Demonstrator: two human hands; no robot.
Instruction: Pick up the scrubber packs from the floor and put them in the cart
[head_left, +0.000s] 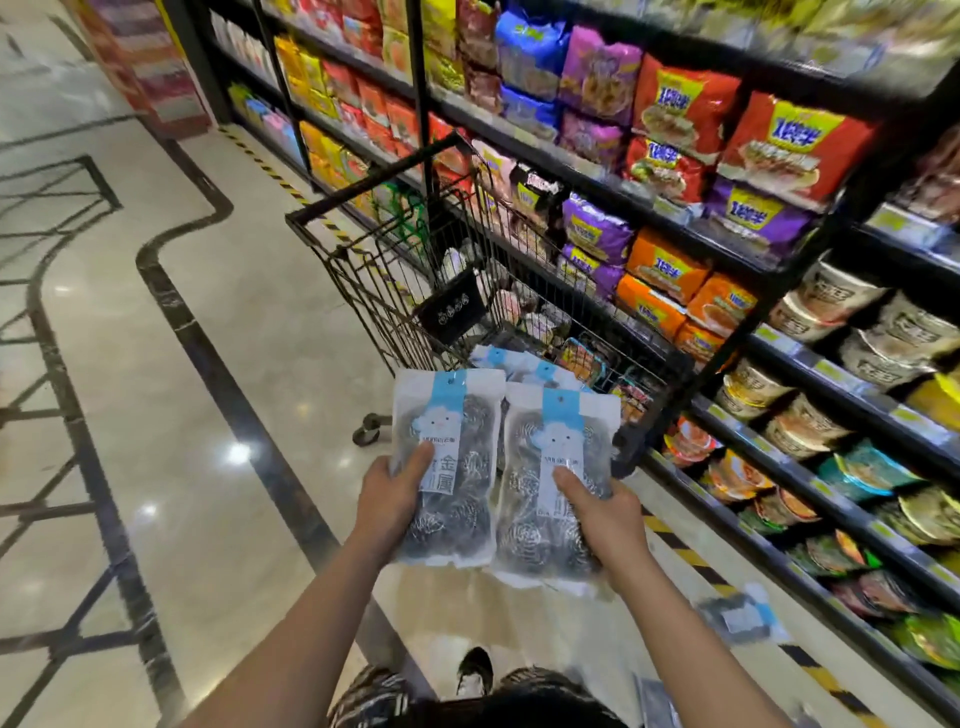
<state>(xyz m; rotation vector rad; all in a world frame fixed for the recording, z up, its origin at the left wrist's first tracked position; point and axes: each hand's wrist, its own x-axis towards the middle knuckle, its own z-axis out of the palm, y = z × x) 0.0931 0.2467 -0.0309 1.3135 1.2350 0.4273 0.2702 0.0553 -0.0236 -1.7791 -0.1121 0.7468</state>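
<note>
Left hand and right hand are each gripping a scrubber pack, fingers closed; holding them face-up just near the cart, likely for dropping in; another pack is lying on the floor, near right.

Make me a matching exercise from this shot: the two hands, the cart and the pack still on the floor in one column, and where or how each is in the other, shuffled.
Things:
1. left hand
2. right hand
3. cart
4. loose scrubber pack

States:
A. lying on the floor by the shelves
B. parked ahead, goods inside
C. holding the right-side scrubber pack
D. holding the left-side scrubber pack

Pairs: 1-D, 2-C, 3-B, 4-A
</note>
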